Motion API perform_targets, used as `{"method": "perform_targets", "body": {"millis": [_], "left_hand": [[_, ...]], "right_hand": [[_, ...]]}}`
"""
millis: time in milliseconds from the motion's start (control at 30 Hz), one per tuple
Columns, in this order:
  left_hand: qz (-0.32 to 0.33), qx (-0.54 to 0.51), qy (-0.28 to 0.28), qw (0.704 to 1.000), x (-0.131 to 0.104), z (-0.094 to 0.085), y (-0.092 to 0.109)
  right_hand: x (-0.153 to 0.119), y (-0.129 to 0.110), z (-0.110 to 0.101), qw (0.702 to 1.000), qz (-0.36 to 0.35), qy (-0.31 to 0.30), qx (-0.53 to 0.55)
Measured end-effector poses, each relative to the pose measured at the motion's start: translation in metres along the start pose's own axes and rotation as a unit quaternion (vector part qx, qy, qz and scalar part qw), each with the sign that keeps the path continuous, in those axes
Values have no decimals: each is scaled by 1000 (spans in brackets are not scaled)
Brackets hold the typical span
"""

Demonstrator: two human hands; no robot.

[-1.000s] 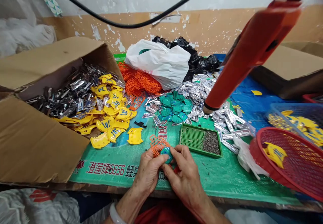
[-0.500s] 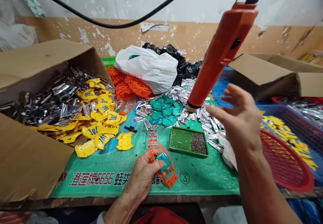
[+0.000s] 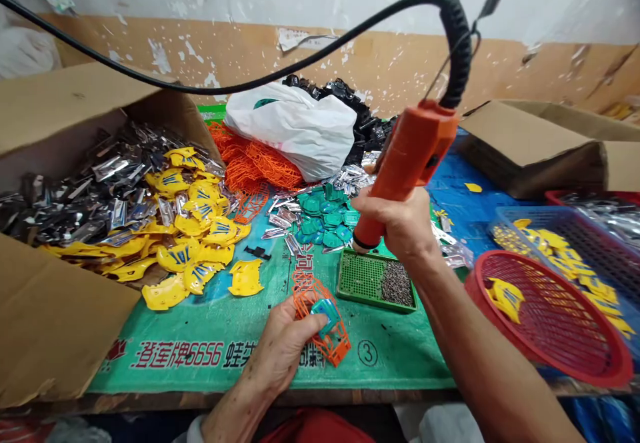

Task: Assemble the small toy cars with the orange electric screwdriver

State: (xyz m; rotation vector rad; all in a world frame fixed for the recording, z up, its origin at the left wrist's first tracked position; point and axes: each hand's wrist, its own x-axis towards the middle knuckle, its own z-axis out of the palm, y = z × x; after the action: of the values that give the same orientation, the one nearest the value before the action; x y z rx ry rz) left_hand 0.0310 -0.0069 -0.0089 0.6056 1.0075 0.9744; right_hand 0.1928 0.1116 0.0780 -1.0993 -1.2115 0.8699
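Note:
Near the front edge of the green-covered table, my left hand pinches an orange lattice frame with a teal plastic piece lying in it, the thumb on the teal piece. My right hand is wrapped round the orange-red power screwdriver, which hangs from a coiled black cable. The driver's tip points down over the rear edge of a green tray. Small dark screws fill the tray's right part.
A cardboard box at the left spills dark and yellow parts. Teal pieces, orange frames and a white bag lie behind. At the right are a red basket, a blue crate and another box.
My right hand has moved left and closed round the screwdriver, which is now lower, with its tip over the tray. My left hand stays nearly in place with the frame.

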Motion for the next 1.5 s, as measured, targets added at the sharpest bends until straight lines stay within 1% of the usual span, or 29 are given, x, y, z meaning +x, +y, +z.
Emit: {"method": "perform_targets", "body": {"millis": [100, 300, 433, 633, 767, 933, 1067, 1400, 1500], "left_hand": [[-9, -7, -12, 1000, 2, 1, -3], [-24, -20, -10, 999, 3, 3, -6], [-25, -22, -8, 999, 2, 3, -6], [-27, -21, -2, 999, 3, 3, -6], [-34, -28, 2, 999, 4, 3, -6], [-34, -23, -6, 999, 3, 5, -3], [-39, -22, 1, 999, 4, 6, -3], [-15, -12, -5, 1000, 6, 2, -10], [-15, -19, 7, 1000, 6, 3, -10]], "right_hand": [[-11, 11, 2, 998, 2, 53, -24], [-17, 19, 7, 996, 0, 91, -17], [-17, 23, 7, 995, -3, 95, -13], [-18, 29, 6, 996, -16, 81, -16], [-18, 30, 6, 996, -12, 83, -17], [-18, 31, 6, 997, -13, 78, -26], [-20, 31, 7, 996, -14, 80, -39], [-23, 30, 7, 995, -16, 93, -42], [-22, 29, 5, 995, -7, 97, -26]]}}
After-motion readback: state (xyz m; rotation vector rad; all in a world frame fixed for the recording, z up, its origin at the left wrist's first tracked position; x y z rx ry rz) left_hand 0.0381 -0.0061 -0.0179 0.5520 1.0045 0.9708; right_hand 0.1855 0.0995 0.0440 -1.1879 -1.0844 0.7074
